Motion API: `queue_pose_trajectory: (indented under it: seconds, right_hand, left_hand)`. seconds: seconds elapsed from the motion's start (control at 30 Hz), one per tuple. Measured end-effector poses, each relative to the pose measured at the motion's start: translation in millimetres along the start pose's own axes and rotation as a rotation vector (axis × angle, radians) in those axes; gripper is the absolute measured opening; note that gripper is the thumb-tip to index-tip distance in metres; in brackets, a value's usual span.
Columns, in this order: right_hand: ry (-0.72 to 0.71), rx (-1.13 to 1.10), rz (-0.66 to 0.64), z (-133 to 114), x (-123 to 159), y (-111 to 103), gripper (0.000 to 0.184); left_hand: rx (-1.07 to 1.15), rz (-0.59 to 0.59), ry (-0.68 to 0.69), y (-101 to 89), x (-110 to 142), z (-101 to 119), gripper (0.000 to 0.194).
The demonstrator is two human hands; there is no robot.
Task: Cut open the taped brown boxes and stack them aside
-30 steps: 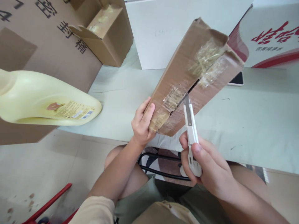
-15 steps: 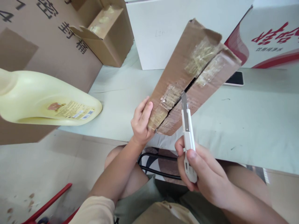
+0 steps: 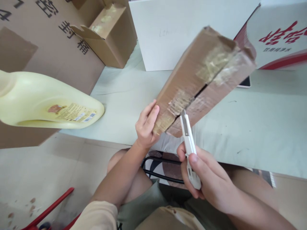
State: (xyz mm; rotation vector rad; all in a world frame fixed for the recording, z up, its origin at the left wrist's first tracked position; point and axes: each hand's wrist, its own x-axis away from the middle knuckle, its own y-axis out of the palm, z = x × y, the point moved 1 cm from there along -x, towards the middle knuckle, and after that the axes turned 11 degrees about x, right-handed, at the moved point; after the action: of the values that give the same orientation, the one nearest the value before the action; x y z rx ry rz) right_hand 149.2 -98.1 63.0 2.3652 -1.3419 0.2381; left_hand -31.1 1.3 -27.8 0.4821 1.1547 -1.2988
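Carton [image 3: 196, 78] slants lengthwise up-right; knife [image 3: 189, 145] points steeply up-left.

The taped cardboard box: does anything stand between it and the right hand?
Only the white utility knife, held in the right hand; its blade reaches the seam of the cardboard box. Nothing else visible intervenes.
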Motion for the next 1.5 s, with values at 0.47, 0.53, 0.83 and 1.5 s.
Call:
queue_pose_trajectory:
  seconds: [0.47, 0.53, 0.83, 1.5]
  right_hand:
    - [-0.172, 0.329, 0.021, 5, -2, -16, 0.048]
    - [-0.380, 0.409, 0.067, 13, -6, -25, 0.045]
    - [-0.013, 0.946, 0.790, 28, -29, -118, 0.030]
    - [0.042, 1.317, 0.972, 43, -46, -152, 0.040]
  left_hand:
    - [0.246, 0.169, -0.433, -2.1, 1, -13, 0.051]
    - [0.382, 0.319, -0.607, 0.3, 2, -21, 0.042]
    - [0.964, 0.741, -1.266, -2.4, -15, -41, 0.022]
    - [0.784, 0.745, -1.420, 10.3, -14, -37, 0.025]
